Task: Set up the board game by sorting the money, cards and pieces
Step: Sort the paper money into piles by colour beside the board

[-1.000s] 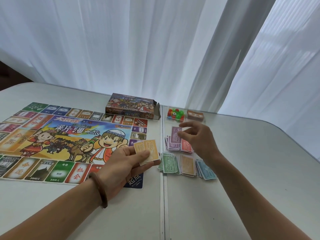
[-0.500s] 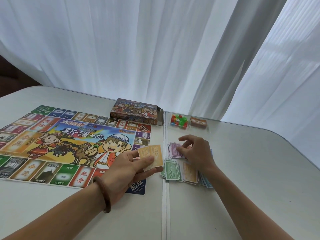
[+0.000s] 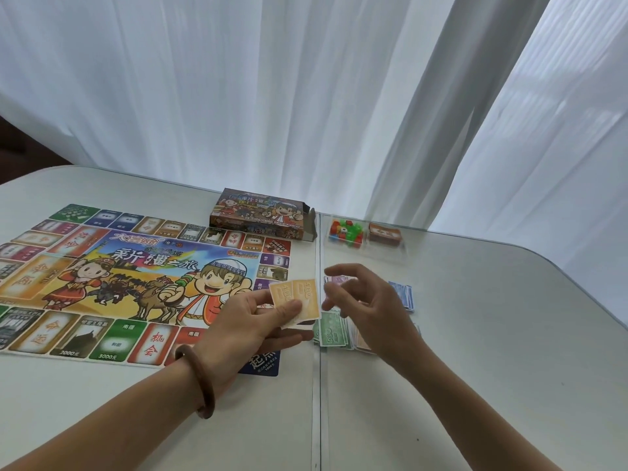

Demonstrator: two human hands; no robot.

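While two orange notes (image 3: 299,299) marked 100 are pinched, fanned, between the thumb and fingers of the left hand (image 3: 248,324), they are held just above the near right corner of the board (image 3: 119,277). A brown bracelet (image 3: 200,385) is worn on that wrist. Just right of the notes, the right hand (image 3: 370,307) is held over the sorted money with its fingers loosely spread apart, and nothing is seen gripped in it, though it is blurred. Under and around it, piles are laid on the table (image 3: 492,334): green notes (image 3: 328,329) marked 500 at its near left, purple notes (image 3: 336,280) beyond its fingers, blue notes (image 3: 402,294) to its right. Farther off, the game box (image 3: 261,214) is lying at the far edge of the board, its end flap open toward the right. Right of the box, a heap of coloured pieces (image 3: 346,229) and a brown deck of cards (image 3: 385,234) are set side by side. White curtains (image 3: 272,96) are hung behind the table.
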